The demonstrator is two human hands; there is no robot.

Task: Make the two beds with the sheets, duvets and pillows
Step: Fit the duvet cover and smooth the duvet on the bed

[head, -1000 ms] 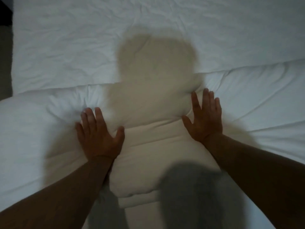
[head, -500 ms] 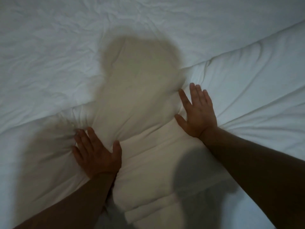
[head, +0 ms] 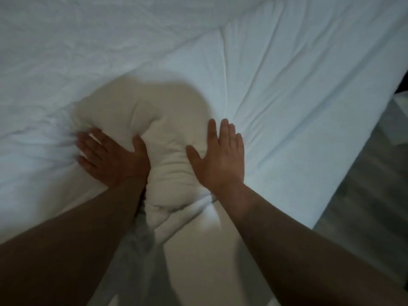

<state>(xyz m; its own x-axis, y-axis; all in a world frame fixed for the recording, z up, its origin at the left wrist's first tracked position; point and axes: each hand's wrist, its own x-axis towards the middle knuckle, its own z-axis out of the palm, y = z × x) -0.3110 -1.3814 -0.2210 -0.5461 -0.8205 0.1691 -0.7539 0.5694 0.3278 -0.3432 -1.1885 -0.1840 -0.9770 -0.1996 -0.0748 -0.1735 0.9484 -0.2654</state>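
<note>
A thick white duvet [head: 287,102] lies across the bed, running from lower left to upper right. Beyond it the wrinkled white sheet [head: 88,45] covers the mattress. My left hand [head: 110,157] lies flat with straight fingers on the duvet at centre left. My right hand [head: 220,157] presses flat on the duvet at centre right, fingers straight and close together. Between the two hands the duvet bunches up into a puffy ridge [head: 170,155]. My own shadow falls on that ridge.
The bed's edge runs diagonally down the right side. Past it lies a strip of grey floor [head: 371,195]. Something white [head: 401,100] sits at the far right edge beyond the bed.
My hands have come closer together and the duvet between them has bunched into a higher ridge. The view has swung right, showing the bed's right edge and the floor.
</note>
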